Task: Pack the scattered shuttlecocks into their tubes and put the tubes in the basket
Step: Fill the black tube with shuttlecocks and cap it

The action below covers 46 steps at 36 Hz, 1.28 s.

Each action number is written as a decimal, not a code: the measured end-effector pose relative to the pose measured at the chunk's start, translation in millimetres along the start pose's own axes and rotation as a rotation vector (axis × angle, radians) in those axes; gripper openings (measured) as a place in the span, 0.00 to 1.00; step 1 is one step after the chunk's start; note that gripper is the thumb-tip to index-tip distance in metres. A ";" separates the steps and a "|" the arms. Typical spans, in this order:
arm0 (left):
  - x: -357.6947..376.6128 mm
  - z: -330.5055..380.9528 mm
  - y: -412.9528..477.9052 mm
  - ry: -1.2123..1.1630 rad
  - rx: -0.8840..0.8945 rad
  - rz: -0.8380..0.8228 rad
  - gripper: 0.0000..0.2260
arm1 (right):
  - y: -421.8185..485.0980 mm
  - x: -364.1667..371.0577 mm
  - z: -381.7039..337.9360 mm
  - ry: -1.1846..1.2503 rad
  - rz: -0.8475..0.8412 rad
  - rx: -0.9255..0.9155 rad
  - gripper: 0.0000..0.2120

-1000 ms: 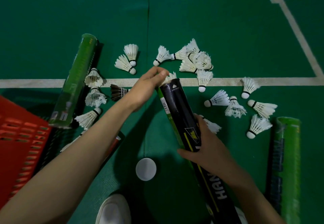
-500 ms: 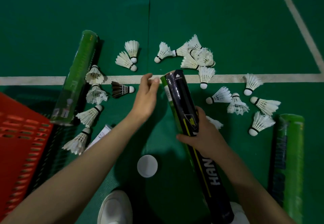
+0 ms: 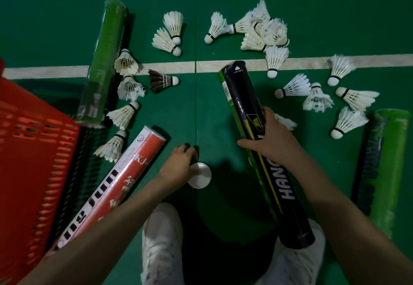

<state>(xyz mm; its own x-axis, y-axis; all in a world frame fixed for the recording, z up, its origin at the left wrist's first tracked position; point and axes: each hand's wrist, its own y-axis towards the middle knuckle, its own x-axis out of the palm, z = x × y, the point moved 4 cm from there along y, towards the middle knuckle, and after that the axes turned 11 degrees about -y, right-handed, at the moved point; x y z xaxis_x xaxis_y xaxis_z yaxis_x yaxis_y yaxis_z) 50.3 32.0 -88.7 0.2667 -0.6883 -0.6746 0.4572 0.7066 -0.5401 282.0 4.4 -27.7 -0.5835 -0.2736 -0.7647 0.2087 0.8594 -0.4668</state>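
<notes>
While the right hand (image 3: 270, 144) gripped a black tube (image 3: 243, 97) around its middle, holding it tilted with its far end toward the white court line (image 3: 44, 72), the left hand (image 3: 178, 164) was down on a white cap (image 3: 201, 176) that lay on the green floor just left of the tube. Its fingers were curled, and its thumb side covered the cap's edge, apparently pinching it. Whether the tube's far end was open could not be told.

The step in hand looked like closing the black tube. The next move would call for lifting the cap, carrying it to the tube's end and pressing it on squarely while the right hand steadied the tube.

Many white shuttlecocks (image 3: 268, 32) lay loose beyond the line and to the right. A red basket (image 3: 33, 150) stood at the left, with a red-and-white tube (image 3: 125, 177) beside it.
</notes>
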 end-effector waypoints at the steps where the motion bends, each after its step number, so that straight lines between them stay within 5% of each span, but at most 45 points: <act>1: -2.0 -3.2 1.9 -0.031 0.005 0.026 0.12 | 0.1 0.4 -0.8 -0.004 -0.001 -0.005 0.46; 9: -32.0 -0.6 38.7 -0.249 -0.109 0.187 0.08 | 2.5 -0.7 0.6 0.031 0.001 0.001 0.45; 15: -54.9 10.3 80.3 -0.825 -0.321 0.337 0.14 | 8.1 1.5 3.4 0.036 0.005 0.007 0.45; 22: -53.0 75.3 74.5 -1.061 -0.199 0.132 0.27 | 18.4 6.8 -1.5 0.122 0.076 0.049 0.51; 29: -50.1 109.5 79.2 -1.134 -0.130 -0.077 0.29 | 25.2 9.2 -20.7 0.323 0.006 0.011 0.49; 34: -62.4 101.5 80.7 -1.095 -0.153 -0.017 0.39 | 15.9 1.6 -28.1 0.439 -0.068 0.006 0.26; 39: -73.2 92.0 74.9 -1.049 -0.139 -0.058 0.27 | 17.2 -11.6 -0.4 0.203 0.223 0.033 0.15; 42: -76.8 83.8 63.7 -0.851 -0.127 -0.038 0.29 | 19.9 -18.9 27.2 -0.007 0.414 0.100 0.14; 46: -69.6 75.0 44.6 -0.563 -0.098 -0.012 0.36 | 14.1 -17.6 52.4 -0.023 0.421 0.285 0.19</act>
<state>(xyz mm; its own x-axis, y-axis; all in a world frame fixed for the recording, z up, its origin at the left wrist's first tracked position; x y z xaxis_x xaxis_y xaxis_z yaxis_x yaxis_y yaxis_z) 115.8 99.1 -28.1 0.6849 -0.6592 -0.3103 0.3899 0.6914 -0.6082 336.3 -1.3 -44.1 -0.3858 0.0592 -0.9207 0.6296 0.7464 -0.2158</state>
